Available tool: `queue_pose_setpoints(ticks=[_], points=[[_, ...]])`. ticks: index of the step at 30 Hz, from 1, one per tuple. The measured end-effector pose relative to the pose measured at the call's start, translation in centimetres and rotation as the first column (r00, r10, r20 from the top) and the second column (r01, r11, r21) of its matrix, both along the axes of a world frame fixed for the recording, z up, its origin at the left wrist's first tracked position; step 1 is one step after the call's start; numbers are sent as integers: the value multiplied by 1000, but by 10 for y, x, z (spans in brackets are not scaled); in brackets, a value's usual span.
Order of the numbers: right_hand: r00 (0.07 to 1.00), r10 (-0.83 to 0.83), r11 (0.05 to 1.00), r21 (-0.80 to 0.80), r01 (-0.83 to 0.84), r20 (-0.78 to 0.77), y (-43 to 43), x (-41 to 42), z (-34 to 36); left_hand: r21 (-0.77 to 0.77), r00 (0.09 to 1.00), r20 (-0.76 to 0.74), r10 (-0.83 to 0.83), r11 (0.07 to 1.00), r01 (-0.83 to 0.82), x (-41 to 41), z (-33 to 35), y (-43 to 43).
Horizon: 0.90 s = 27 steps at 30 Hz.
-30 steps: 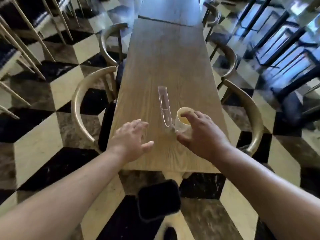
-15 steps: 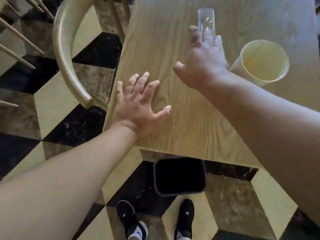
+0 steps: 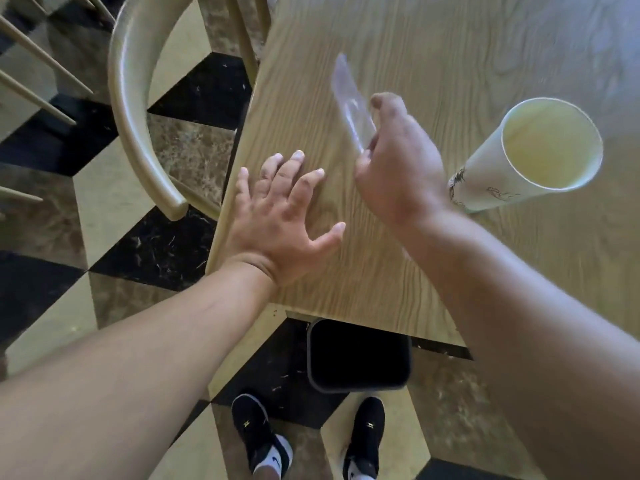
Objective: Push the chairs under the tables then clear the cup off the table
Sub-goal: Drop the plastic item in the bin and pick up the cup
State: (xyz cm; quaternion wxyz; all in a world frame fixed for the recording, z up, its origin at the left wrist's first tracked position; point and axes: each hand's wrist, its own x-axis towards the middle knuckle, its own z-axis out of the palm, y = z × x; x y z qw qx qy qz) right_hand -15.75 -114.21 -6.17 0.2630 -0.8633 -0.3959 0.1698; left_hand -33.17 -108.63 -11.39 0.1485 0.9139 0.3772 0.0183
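While right hand grips clear sleeve, cup just right, left hand splayed flat

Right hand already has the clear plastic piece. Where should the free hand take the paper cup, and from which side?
Take the paper cup around its side wall, below the open rim, coming in from the left where table shows bare. It stands upright, possibly with liquid inside, so a level grip seems safest. The left hand lies flat and free; the right hand is occupied.

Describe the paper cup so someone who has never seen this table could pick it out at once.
Start at the long wooden table. On its right side, just right of the right hand, stands the paper cup. It is pale cream, open-topped, with small dark drawings low on its wall, unlike the clear plastic piece that the hand holds.
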Motion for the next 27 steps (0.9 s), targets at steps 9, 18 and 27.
queue_pose_setpoints(ticks=[9, 18, 27], points=[[953, -52, 991, 103, 86, -298, -81, -51, 10, -19, 1000, 13, -8, 1000, 8, -1, 1, 0], [930, 85, 996, 20, -83, -358, -181, -108, 5, -7, 1000, -13, 9, 1000, -9, 0, 0, 0], [940, 223, 899, -318, -300, -258, -222, -119, -91, -4, 1000, 7, 0, 1000, 0, 1, 2, -1]])
